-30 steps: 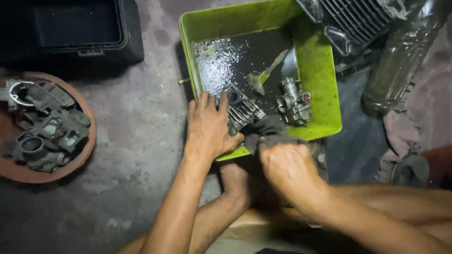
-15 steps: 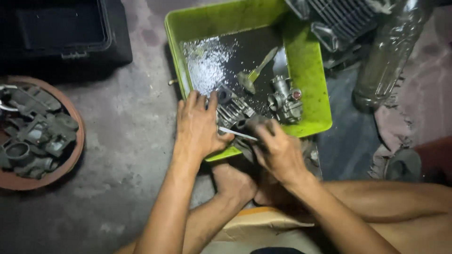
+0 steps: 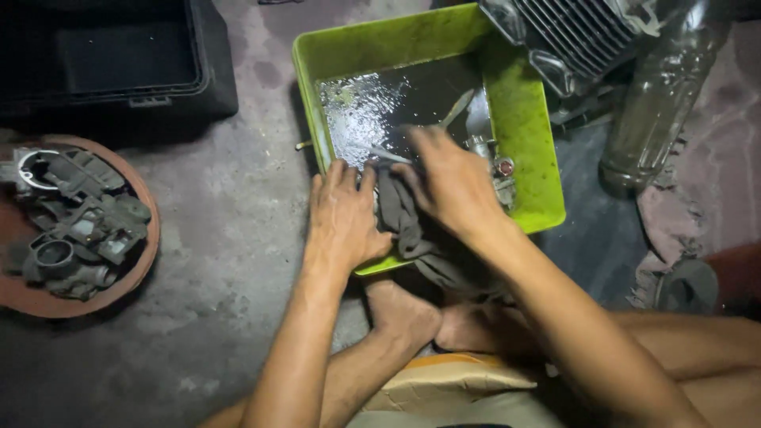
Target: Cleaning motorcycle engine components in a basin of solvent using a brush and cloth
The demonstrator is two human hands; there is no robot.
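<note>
My left hand (image 3: 342, 218) lies flat, pinning the part under the dark rag (image 3: 400, 222) at the green tray (image 3: 519, 119)'s near edge; right hand (image 3: 452, 182) pinches a thin tool (image 3: 384, 153) (keep strokes short, rag taut)

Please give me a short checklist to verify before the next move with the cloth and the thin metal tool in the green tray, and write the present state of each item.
1. Left hand steadies the near edge of the green tray: ok.
2. Right hand has a firm hold on the thin metal tool: cannot tell; the fingers hide the grip.
3. Dark cloth is inside the tray: not ok; it hangs over the near rim.
4. Finned part under the cloth is visible: not ok; it is covered.
5. Dark liquid stays inside the tray: ok.
6. Carburetor is clear of the right hand: not ok; the hand partly covers it.
</note>
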